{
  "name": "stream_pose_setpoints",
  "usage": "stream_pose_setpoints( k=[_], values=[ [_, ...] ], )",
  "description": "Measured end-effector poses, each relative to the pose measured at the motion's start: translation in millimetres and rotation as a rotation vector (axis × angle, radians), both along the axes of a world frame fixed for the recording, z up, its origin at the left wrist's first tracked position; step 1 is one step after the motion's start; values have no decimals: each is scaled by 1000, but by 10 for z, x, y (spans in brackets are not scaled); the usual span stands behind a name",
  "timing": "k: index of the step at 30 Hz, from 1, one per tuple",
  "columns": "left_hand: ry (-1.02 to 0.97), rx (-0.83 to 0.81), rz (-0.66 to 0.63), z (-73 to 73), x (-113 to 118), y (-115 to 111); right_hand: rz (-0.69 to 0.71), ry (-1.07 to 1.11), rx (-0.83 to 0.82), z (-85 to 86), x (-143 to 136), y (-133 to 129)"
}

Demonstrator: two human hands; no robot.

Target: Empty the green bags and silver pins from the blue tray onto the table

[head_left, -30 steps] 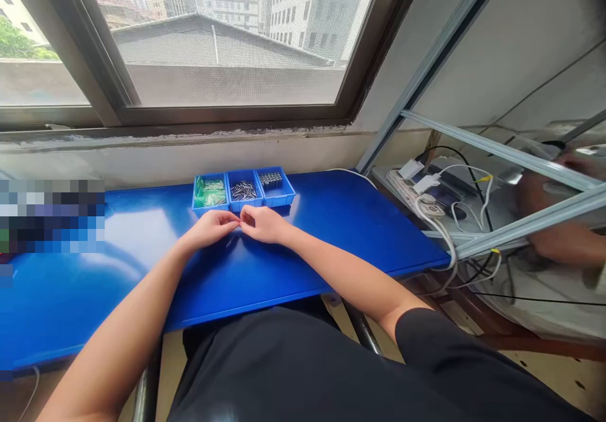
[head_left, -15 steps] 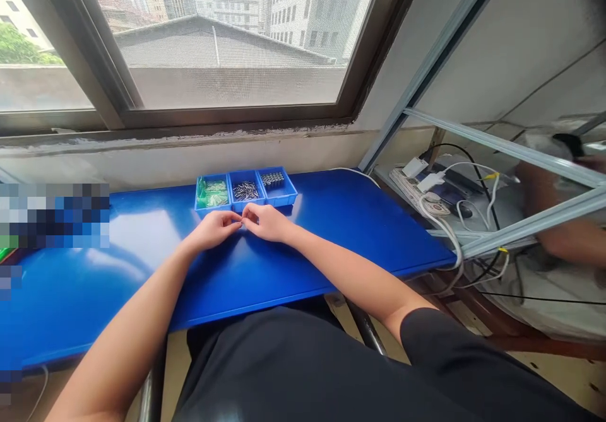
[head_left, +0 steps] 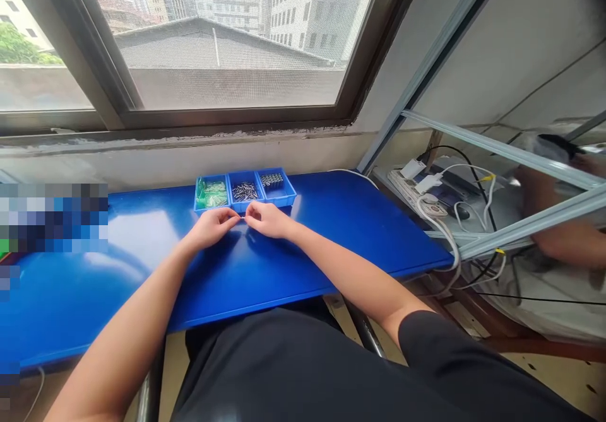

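My left hand (head_left: 213,226) and my right hand (head_left: 267,219) meet fingertip to fingertip just above the blue table (head_left: 331,233). Between the pinched fingers is a tiny thin metal part (head_left: 242,217), too small to make out. Right behind the hands stand three small blue bins in a row: the left bin (head_left: 211,193) holds green pieces, the middle bin (head_left: 244,190) thin metal pins, the right bin (head_left: 274,182) small dark metal parts.
A window and grey sill run along the back. To the right, past the table edge, lie a white power strip (head_left: 416,192) with cables, slanted metal rails (head_left: 521,226), and another person's arm (head_left: 563,239). A blurred patch covers the table's left end.
My fingertips have drawn slightly apart, with the thin part now showing between them. The other person's arm at the right has shifted.
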State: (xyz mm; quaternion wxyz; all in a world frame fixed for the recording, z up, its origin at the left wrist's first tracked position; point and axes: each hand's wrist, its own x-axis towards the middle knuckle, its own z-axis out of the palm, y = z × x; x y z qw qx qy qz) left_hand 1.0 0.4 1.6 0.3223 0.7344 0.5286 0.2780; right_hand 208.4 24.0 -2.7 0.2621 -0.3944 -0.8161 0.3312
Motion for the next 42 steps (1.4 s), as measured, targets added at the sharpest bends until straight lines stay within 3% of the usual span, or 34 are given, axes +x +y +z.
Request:
stream_pose_setpoints(
  k=[8, 15, 42],
  values=[
    [-96, 118, 104, 55, 5, -46, -53, 337, -54, -108, -121, -55],
    [-71, 150, 106, 39, 14, -35, -112, 364, 70, -109, -157, -95],
    [-39, 186, 116, 16, 8, -35, -222, 395, 74, -131, -148, -80]
  ],
)
